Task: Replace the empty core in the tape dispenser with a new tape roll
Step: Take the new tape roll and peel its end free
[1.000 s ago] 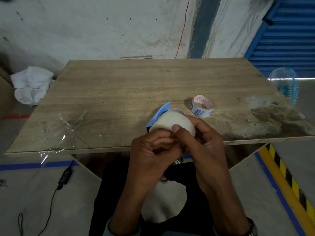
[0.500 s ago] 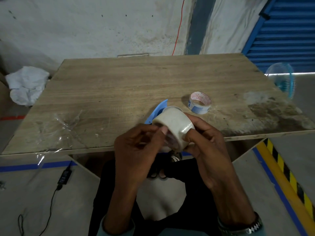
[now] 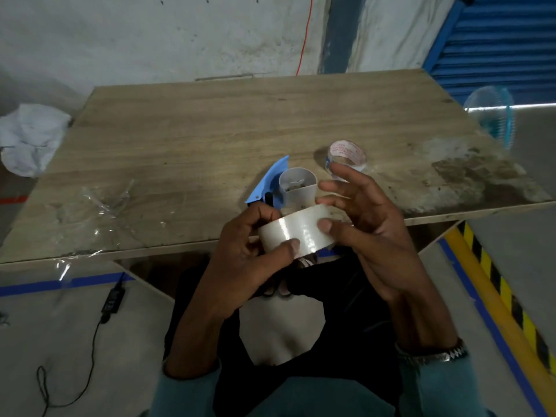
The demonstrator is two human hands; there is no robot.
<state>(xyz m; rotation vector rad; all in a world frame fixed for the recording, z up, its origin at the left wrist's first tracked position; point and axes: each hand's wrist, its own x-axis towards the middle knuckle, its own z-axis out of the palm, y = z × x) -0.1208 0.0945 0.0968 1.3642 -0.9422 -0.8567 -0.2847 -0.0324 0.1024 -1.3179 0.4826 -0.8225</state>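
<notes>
A person sat at the near edge of a wooden surface [image 3: 210,124], holding a clear tape roll [image 3: 296,231] over that edge. The left hand [image 3: 249,260] gripped the roll, thumb pressed on its outer face. The right hand [image 3: 367,227] touched it with the thumb, fingers spread. Just beyond the roll lay a blue dispenser [image 3: 272,183]; an empty core [image 3: 347,156] sat right of the dispenser.
</notes>
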